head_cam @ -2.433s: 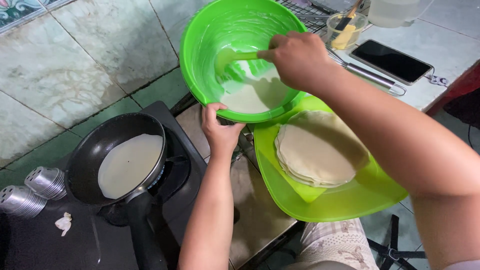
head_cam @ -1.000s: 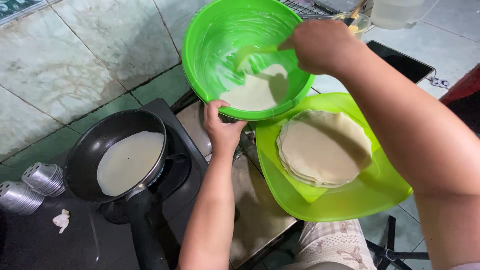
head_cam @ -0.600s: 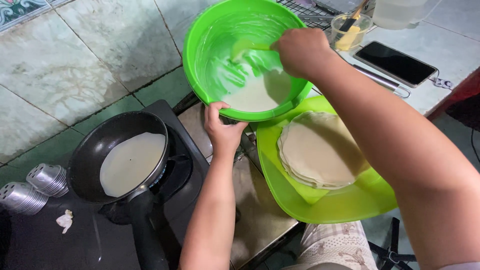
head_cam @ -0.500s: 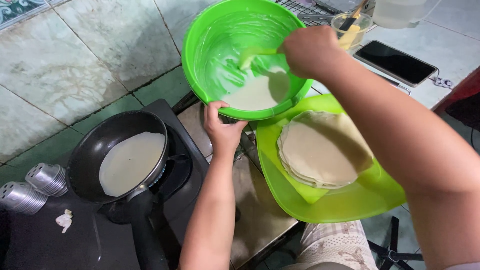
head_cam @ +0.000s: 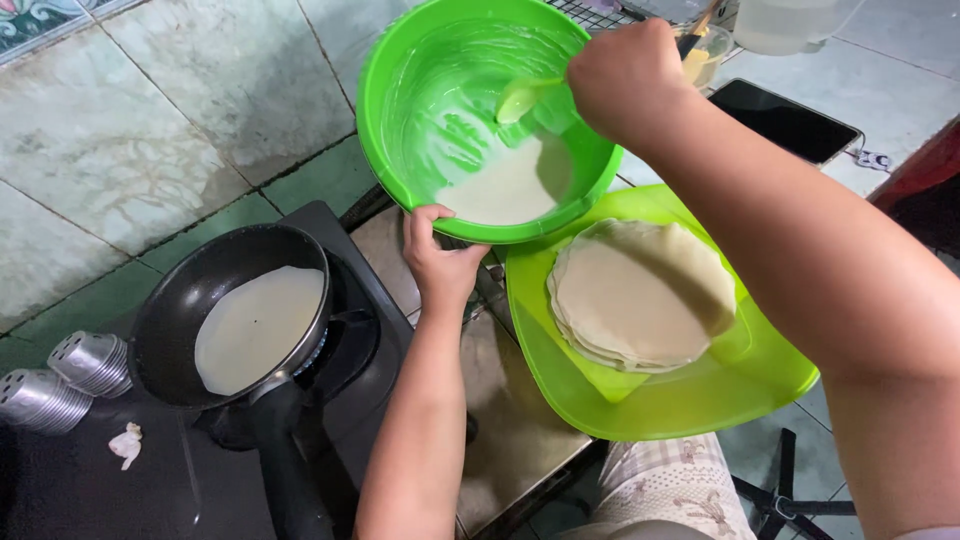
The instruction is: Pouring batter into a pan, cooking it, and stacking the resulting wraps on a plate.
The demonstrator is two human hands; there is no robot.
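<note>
Dark phone screen [head_cam: 785, 120]: flat black rectangle, top right on pale tiled surface, unlit. Small white tag [head_cam: 873, 160] just beside it, perhaps label.

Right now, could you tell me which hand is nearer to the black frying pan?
Left. The left hand grips the green bowl's near rim, just right of the frying pan. The right hand is farther, over the bowl's far side, holding a ladle.
</note>
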